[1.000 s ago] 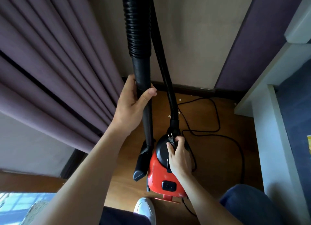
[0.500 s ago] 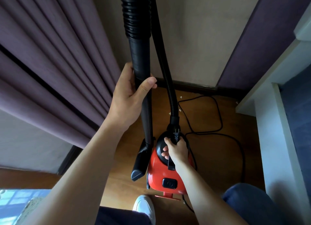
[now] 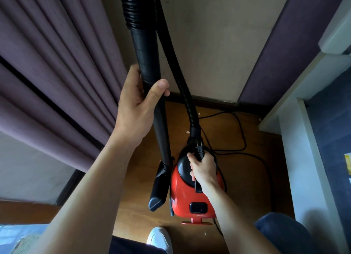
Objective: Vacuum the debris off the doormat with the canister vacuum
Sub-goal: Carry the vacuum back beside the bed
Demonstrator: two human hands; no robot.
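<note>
Over the canister [image 3: 182, 196], left grip [image 3: 136, 109] curls round the wand [image 3: 150, 64], right grip [image 3: 204, 170] clutches the plug [image 3: 199, 151].

No legible text (yellow sticker [image 3: 347, 163] too blurred)

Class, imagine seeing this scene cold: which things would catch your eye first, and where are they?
The red canister vacuum stands out most, on the wooden floor at centre, the right hand clutching the power plug at its top. Left of it, the left hand holds the black wand nearly upright, beside purple curtains.
</note>
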